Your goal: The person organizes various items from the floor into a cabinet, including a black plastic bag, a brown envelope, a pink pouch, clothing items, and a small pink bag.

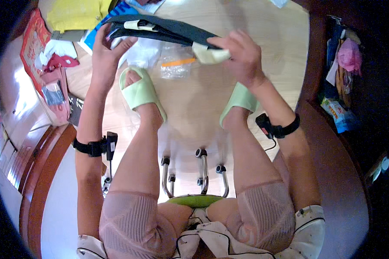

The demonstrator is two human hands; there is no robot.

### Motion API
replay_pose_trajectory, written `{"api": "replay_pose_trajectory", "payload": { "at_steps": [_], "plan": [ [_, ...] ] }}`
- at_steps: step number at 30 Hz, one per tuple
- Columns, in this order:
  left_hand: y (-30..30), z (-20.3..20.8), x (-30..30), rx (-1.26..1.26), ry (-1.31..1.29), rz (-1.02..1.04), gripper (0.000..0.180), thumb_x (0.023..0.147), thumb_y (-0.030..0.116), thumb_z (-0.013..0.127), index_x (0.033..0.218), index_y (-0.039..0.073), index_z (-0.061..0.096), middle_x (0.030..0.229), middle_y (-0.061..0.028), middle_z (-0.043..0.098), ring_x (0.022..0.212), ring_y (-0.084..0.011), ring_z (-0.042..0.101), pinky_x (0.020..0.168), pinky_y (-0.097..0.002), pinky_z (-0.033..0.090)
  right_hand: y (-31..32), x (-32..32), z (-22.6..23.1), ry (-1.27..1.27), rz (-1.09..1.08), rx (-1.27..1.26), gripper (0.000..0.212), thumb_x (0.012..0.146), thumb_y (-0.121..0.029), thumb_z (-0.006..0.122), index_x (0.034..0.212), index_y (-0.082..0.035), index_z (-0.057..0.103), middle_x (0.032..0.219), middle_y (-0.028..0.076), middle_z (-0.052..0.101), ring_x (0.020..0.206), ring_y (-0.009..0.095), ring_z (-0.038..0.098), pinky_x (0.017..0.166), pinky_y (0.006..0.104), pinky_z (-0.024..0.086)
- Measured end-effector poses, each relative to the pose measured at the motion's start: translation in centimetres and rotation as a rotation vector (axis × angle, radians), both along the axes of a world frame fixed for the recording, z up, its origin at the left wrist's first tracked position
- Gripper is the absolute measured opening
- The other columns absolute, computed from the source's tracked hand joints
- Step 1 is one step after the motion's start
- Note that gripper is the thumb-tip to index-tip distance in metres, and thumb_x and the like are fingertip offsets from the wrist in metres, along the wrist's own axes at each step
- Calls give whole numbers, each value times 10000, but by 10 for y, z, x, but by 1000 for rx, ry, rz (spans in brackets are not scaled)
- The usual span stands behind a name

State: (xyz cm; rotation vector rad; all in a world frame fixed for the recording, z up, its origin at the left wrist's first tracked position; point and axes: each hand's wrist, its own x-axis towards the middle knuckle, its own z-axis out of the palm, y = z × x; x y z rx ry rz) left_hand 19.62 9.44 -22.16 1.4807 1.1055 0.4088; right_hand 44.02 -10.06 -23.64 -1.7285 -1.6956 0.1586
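Note:
A long, folded dark grey cloth band (173, 30) with cream-coloured tabs stretches between my two hands, raised over the floor. My left hand (105, 56) holds its left end, with the thumb beneath and the fingers behind the cloth. At the other end, the fingers of my right hand (244, 56) close on the band beside a broad cream tab (211, 54). Below the cloth lie a clear plastic bag (177, 71) with an orange strip and a crumpled white plastic sheet (141, 55). Each forearm wears a black strap with a small box.
My feet, in light green slippers (138, 88), rest on the pale wood floor. A yellow cloth (78, 15), a red patterned bag (33, 52) and a pink pouch lie at the left. Along the right are a pink bundle (349, 56) and a blue-white packet (339, 114). I sit on a green stool (194, 200).

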Motion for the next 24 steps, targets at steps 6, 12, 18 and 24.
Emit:
{"api": "replay_pose_trajectory", "payload": {
  "at_steps": [6, 12, 18, 24],
  "plan": [
    [-27, 11, 22, -1107, -741, -115, 568, 901, 311, 600, 1307, -44, 421, 1292, -216, 518, 1230, -367, 468, 1088, -547, 319, 7, -9, 6, -243, 34, 217, 269, 662, -116, 684, 927, -156, 661, 752, -1, 534, 708, 186, 554, 602, 306, 483],
    [-35, 7, 61, -954, -340, 214, 264, 934, 105, 521, 1145, -54, 518, 1073, -201, 635, 914, -289, 668, 755, -382, 591, 3, -14, 15, -263, 21, -83, 357, 699, -187, 721, 1039, -105, 651, 1071, 53, 606, 1079, 254, 543, 1019, 547, 341],
    [-57, 7, 78, -790, -216, 154, 221, 930, 33, 486, 1130, -55, 523, 1026, -138, 626, 870, -242, 657, 745, -331, 591, -6, -38, 58, 16, -53, -343, 733, 645, -393, 778, 1258, -70, 540, 1347, 197, 458, 1296, 385, 376, 1051, 588, 269],
    [-79, 9, 99, -739, -231, 4, 296, 936, 4, 465, 1231, -14, 456, 1141, -138, 569, 961, -230, 627, 753, -317, 575, -9, -23, 60, 84, -51, -276, 753, 720, -419, 720, 1341, -75, 468, 1408, 197, 399, 1300, 402, 369, 1053, 582, 276]
  ]
}}
